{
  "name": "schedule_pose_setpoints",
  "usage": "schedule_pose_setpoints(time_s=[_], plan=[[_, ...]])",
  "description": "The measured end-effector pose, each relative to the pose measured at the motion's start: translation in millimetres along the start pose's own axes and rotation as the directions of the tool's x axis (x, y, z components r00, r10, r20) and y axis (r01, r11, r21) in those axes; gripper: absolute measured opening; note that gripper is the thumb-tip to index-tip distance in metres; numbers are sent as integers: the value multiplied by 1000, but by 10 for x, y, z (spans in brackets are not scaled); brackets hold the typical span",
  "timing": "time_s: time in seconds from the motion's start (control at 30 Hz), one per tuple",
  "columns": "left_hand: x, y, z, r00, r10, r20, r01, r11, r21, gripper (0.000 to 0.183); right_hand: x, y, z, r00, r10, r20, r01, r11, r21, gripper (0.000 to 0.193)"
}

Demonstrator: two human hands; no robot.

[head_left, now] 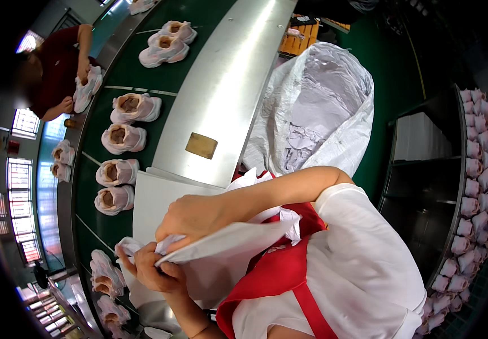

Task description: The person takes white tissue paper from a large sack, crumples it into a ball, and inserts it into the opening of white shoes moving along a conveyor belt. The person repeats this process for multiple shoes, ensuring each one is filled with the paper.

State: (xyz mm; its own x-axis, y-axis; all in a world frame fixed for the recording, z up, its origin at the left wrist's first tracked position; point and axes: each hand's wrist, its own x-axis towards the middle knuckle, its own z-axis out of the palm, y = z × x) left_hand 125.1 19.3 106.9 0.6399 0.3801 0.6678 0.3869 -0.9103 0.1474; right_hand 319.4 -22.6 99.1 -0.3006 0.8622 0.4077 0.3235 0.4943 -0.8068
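Observation:
A thin white sheet of paper [227, 240] is pinched between my two hands in front of my red apron [278, 271]. My right hand [190, 217] reaches across from above, its fingers curled down over the sheet's gathered end. Below it, my left hand [156, 268] grips the same end, thumb and fingers closed round it. The bunched paper between the fingers is partly hidden. Beneath both hands lies a stack of flat white sheets [159, 195] on the metal ledge beside the belt. A crumpled white piece [291, 225] shows against the apron.
Pale shoes [122, 138] stand in pairs along the green conveyor belt [94, 209]. A metal ledge [221, 96] runs beside it. A big white woven sack [362, 113] holds loose paper. At right is a rack [424, 186] beside rows of pale wads [473, 186]. A co-worker [57, 68] handles a shoe.

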Motion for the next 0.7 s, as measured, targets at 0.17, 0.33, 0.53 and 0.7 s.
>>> schedule_pose_setpoints(time_s=[0.17,0.33,0.53,0.7], plan=[[-167,-225,-276,934,-275,-226,310,941,138,9,80,-369,-368,906,48,-420,-59,998,-14,32],[-12,-25,-382,819,-499,-283,528,848,34,28,-30,-963,163,903,-263,-340,142,929,-342,93],[-121,-36,-580,713,-637,-294,322,670,-669,62,273,-365,733,961,-135,-243,106,986,-129,99],[-38,-234,-388,619,-786,11,257,189,-948,71,365,-205,791,976,177,126,-217,773,596,70]])
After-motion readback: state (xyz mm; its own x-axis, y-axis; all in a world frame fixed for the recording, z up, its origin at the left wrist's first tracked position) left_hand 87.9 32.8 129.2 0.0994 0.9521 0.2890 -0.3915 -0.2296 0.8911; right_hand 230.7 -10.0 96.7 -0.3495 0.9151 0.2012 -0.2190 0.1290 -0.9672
